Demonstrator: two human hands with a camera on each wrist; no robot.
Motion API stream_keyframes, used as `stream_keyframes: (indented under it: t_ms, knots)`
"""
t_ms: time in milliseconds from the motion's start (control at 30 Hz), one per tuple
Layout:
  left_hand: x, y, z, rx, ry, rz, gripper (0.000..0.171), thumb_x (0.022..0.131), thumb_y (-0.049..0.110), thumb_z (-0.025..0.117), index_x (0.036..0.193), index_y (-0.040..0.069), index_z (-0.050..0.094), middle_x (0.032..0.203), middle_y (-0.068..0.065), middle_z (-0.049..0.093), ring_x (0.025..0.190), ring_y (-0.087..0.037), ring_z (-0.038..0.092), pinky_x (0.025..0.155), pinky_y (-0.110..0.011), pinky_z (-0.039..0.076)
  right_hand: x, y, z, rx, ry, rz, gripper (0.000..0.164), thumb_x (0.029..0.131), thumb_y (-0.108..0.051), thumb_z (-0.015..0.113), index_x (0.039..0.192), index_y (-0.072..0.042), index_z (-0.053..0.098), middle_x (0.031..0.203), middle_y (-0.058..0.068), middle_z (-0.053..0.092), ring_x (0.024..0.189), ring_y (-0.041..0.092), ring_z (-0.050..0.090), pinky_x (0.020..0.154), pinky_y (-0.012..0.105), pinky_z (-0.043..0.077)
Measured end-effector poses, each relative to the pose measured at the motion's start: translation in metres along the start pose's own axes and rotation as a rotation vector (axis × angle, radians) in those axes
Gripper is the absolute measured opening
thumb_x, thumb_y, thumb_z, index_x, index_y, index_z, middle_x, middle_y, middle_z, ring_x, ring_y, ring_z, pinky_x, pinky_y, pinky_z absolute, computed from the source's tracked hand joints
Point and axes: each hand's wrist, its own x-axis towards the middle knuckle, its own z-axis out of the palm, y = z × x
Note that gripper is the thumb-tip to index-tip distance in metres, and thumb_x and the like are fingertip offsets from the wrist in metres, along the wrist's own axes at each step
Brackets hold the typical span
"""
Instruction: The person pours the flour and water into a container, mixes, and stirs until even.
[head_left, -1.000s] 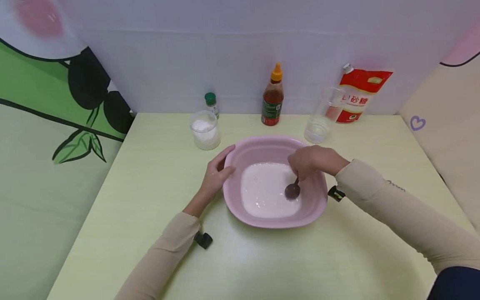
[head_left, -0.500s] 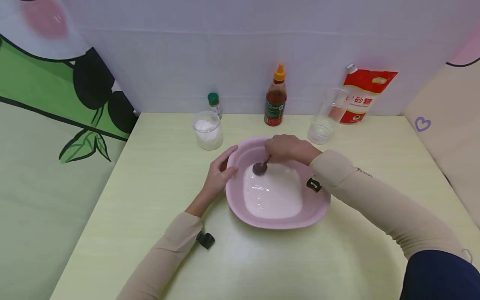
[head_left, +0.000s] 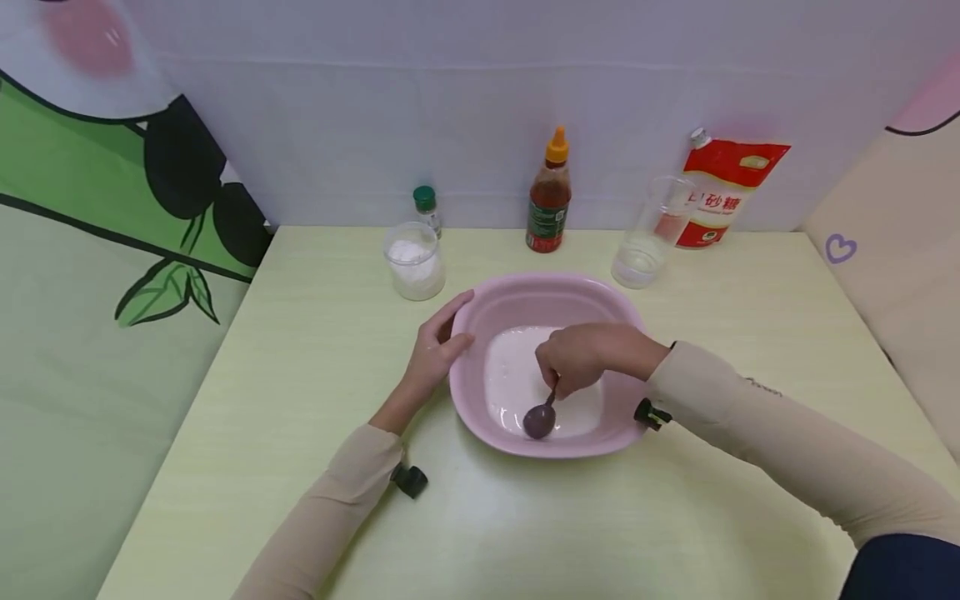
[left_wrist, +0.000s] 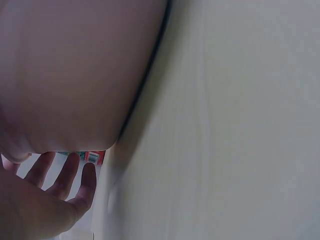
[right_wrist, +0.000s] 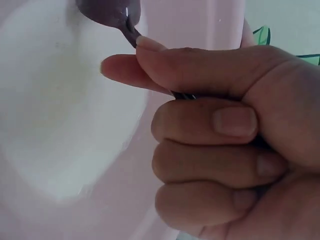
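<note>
A pink plastic basin holds a shallow layer of whitish liquid. My left hand grips its left rim, thumb over the inner edge and fingers along the outer wall. The left wrist view shows those fingers against the outside of the basin. Over the middle of the basin, my right hand holds a dark spoon, its bowl at the near side of the liquid. In the right wrist view, thumb and index finger pinch the spoon's handle while the other fingers curl in.
Behind the basin stand a glass of white powder, a green-capped jar, an orange-tipped sauce bottle, a tall clear glass with clear liquid, and a red-and-white pouch. A patterned cloth hangs beyond the table's far edge.
My right hand has swept the spoon from the basin's right side to its far left, then round to the near side. The left hand has stayed on the rim.
</note>
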Motion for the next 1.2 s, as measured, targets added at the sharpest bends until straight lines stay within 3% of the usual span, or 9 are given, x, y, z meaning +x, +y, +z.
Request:
stream_keyframes:
  t_ms: [267, 467, 533, 633, 733, 900, 1100, 1200]
  knots:
    - [0.001, -0.002, -0.001, 0.014, -0.002, 0.004, 0.063, 0.086, -0.006, 0.055, 0.148, 0.004, 0.046, 0.153, -0.018, 0.046, 0.128, -0.036, 0.052, 0.096, -0.02, 0.054, -0.019, 0.037, -0.008, -0.049, -0.031, 0.13, 0.006, 0.083, -0.007, 0.069, 0.083, -0.01, 0.063, 0.076, 0.0, 0.06, 0.072, 0.014, 0.051, 0.059, 0.021, 0.042]
    - [0.001, -0.001, -0.001, 0.016, -0.009, 0.013, 0.064, 0.086, -0.006, 0.055, 0.148, 0.002, 0.045, 0.153, -0.02, 0.045, 0.129, -0.037, 0.052, 0.098, -0.022, 0.054, -0.018, 0.054, -0.023, -0.027, 0.046, 0.318, 0.004, 0.084, -0.007, 0.059, 0.084, -0.009, 0.055, 0.077, 0.006, 0.05, 0.071, 0.021, 0.046, 0.057, 0.029, 0.036]
    - [0.001, -0.001, -0.001, 0.016, -0.009, 0.015, 0.064, 0.086, -0.006, 0.055, 0.149, 0.002, 0.044, 0.153, -0.02, 0.045, 0.129, -0.037, 0.052, 0.098, -0.023, 0.055, -0.015, 0.057, -0.025, -0.003, 0.083, 0.345, 0.003, 0.085, -0.009, 0.059, 0.084, -0.008, 0.056, 0.079, 0.007, 0.051, 0.072, 0.023, 0.048, 0.059, 0.031, 0.038]
    - [0.001, 0.0, 0.0, 0.014, -0.005, 0.016, 0.064, 0.086, -0.007, 0.055, 0.148, 0.002, 0.045, 0.153, -0.02, 0.045, 0.129, -0.037, 0.052, 0.097, -0.022, 0.055, -0.008, 0.056, -0.027, 0.022, 0.134, 0.311, 0.004, 0.086, -0.011, 0.063, 0.086, -0.008, 0.06, 0.081, 0.008, 0.055, 0.075, 0.024, 0.05, 0.062, 0.031, 0.041]
    - [0.001, -0.001, 0.0, 0.014, -0.007, 0.02, 0.064, 0.085, -0.007, 0.055, 0.148, 0.001, 0.044, 0.152, -0.021, 0.045, 0.129, -0.038, 0.052, 0.096, -0.022, 0.055, -0.002, 0.055, -0.028, 0.029, 0.168, 0.222, 0.004, 0.086, -0.011, 0.066, 0.086, -0.008, 0.064, 0.081, 0.006, 0.06, 0.075, 0.021, 0.05, 0.062, 0.027, 0.04]
    - [0.001, -0.001, 0.0, 0.004, -0.014, 0.017, 0.064, 0.086, -0.006, 0.055, 0.149, 0.002, 0.044, 0.152, -0.021, 0.046, 0.129, -0.039, 0.052, 0.094, -0.021, 0.056, 0.003, 0.057, -0.024, 0.116, 0.16, 0.129, 0.008, 0.089, -0.013, 0.064, 0.093, -0.007, 0.069, 0.086, 0.003, 0.064, 0.079, 0.017, 0.052, 0.066, 0.024, 0.041]
    - [0.0, -0.001, -0.001, 0.005, -0.006, 0.004, 0.065, 0.086, -0.005, 0.056, 0.149, 0.003, 0.044, 0.153, -0.021, 0.045, 0.128, -0.039, 0.052, 0.093, -0.022, 0.057, 0.002, 0.065, -0.017, 0.238, 0.131, -0.029, 0.02, 0.094, -0.01, 0.056, 0.079, -0.004, 0.068, 0.067, -0.005, 0.05, 0.064, 0.009, 0.042, 0.06, 0.021, 0.034]
    - [0.0, -0.002, -0.001, 0.007, -0.006, 0.006, 0.065, 0.086, -0.006, 0.056, 0.149, 0.003, 0.044, 0.153, -0.021, 0.045, 0.129, -0.038, 0.052, 0.093, -0.022, 0.057, -0.002, 0.066, -0.014, 0.34, 0.096, -0.051, 0.025, 0.097, -0.009, 0.051, 0.078, -0.002, 0.064, 0.061, -0.006, 0.045, 0.057, 0.007, 0.04, 0.055, 0.019, 0.032]
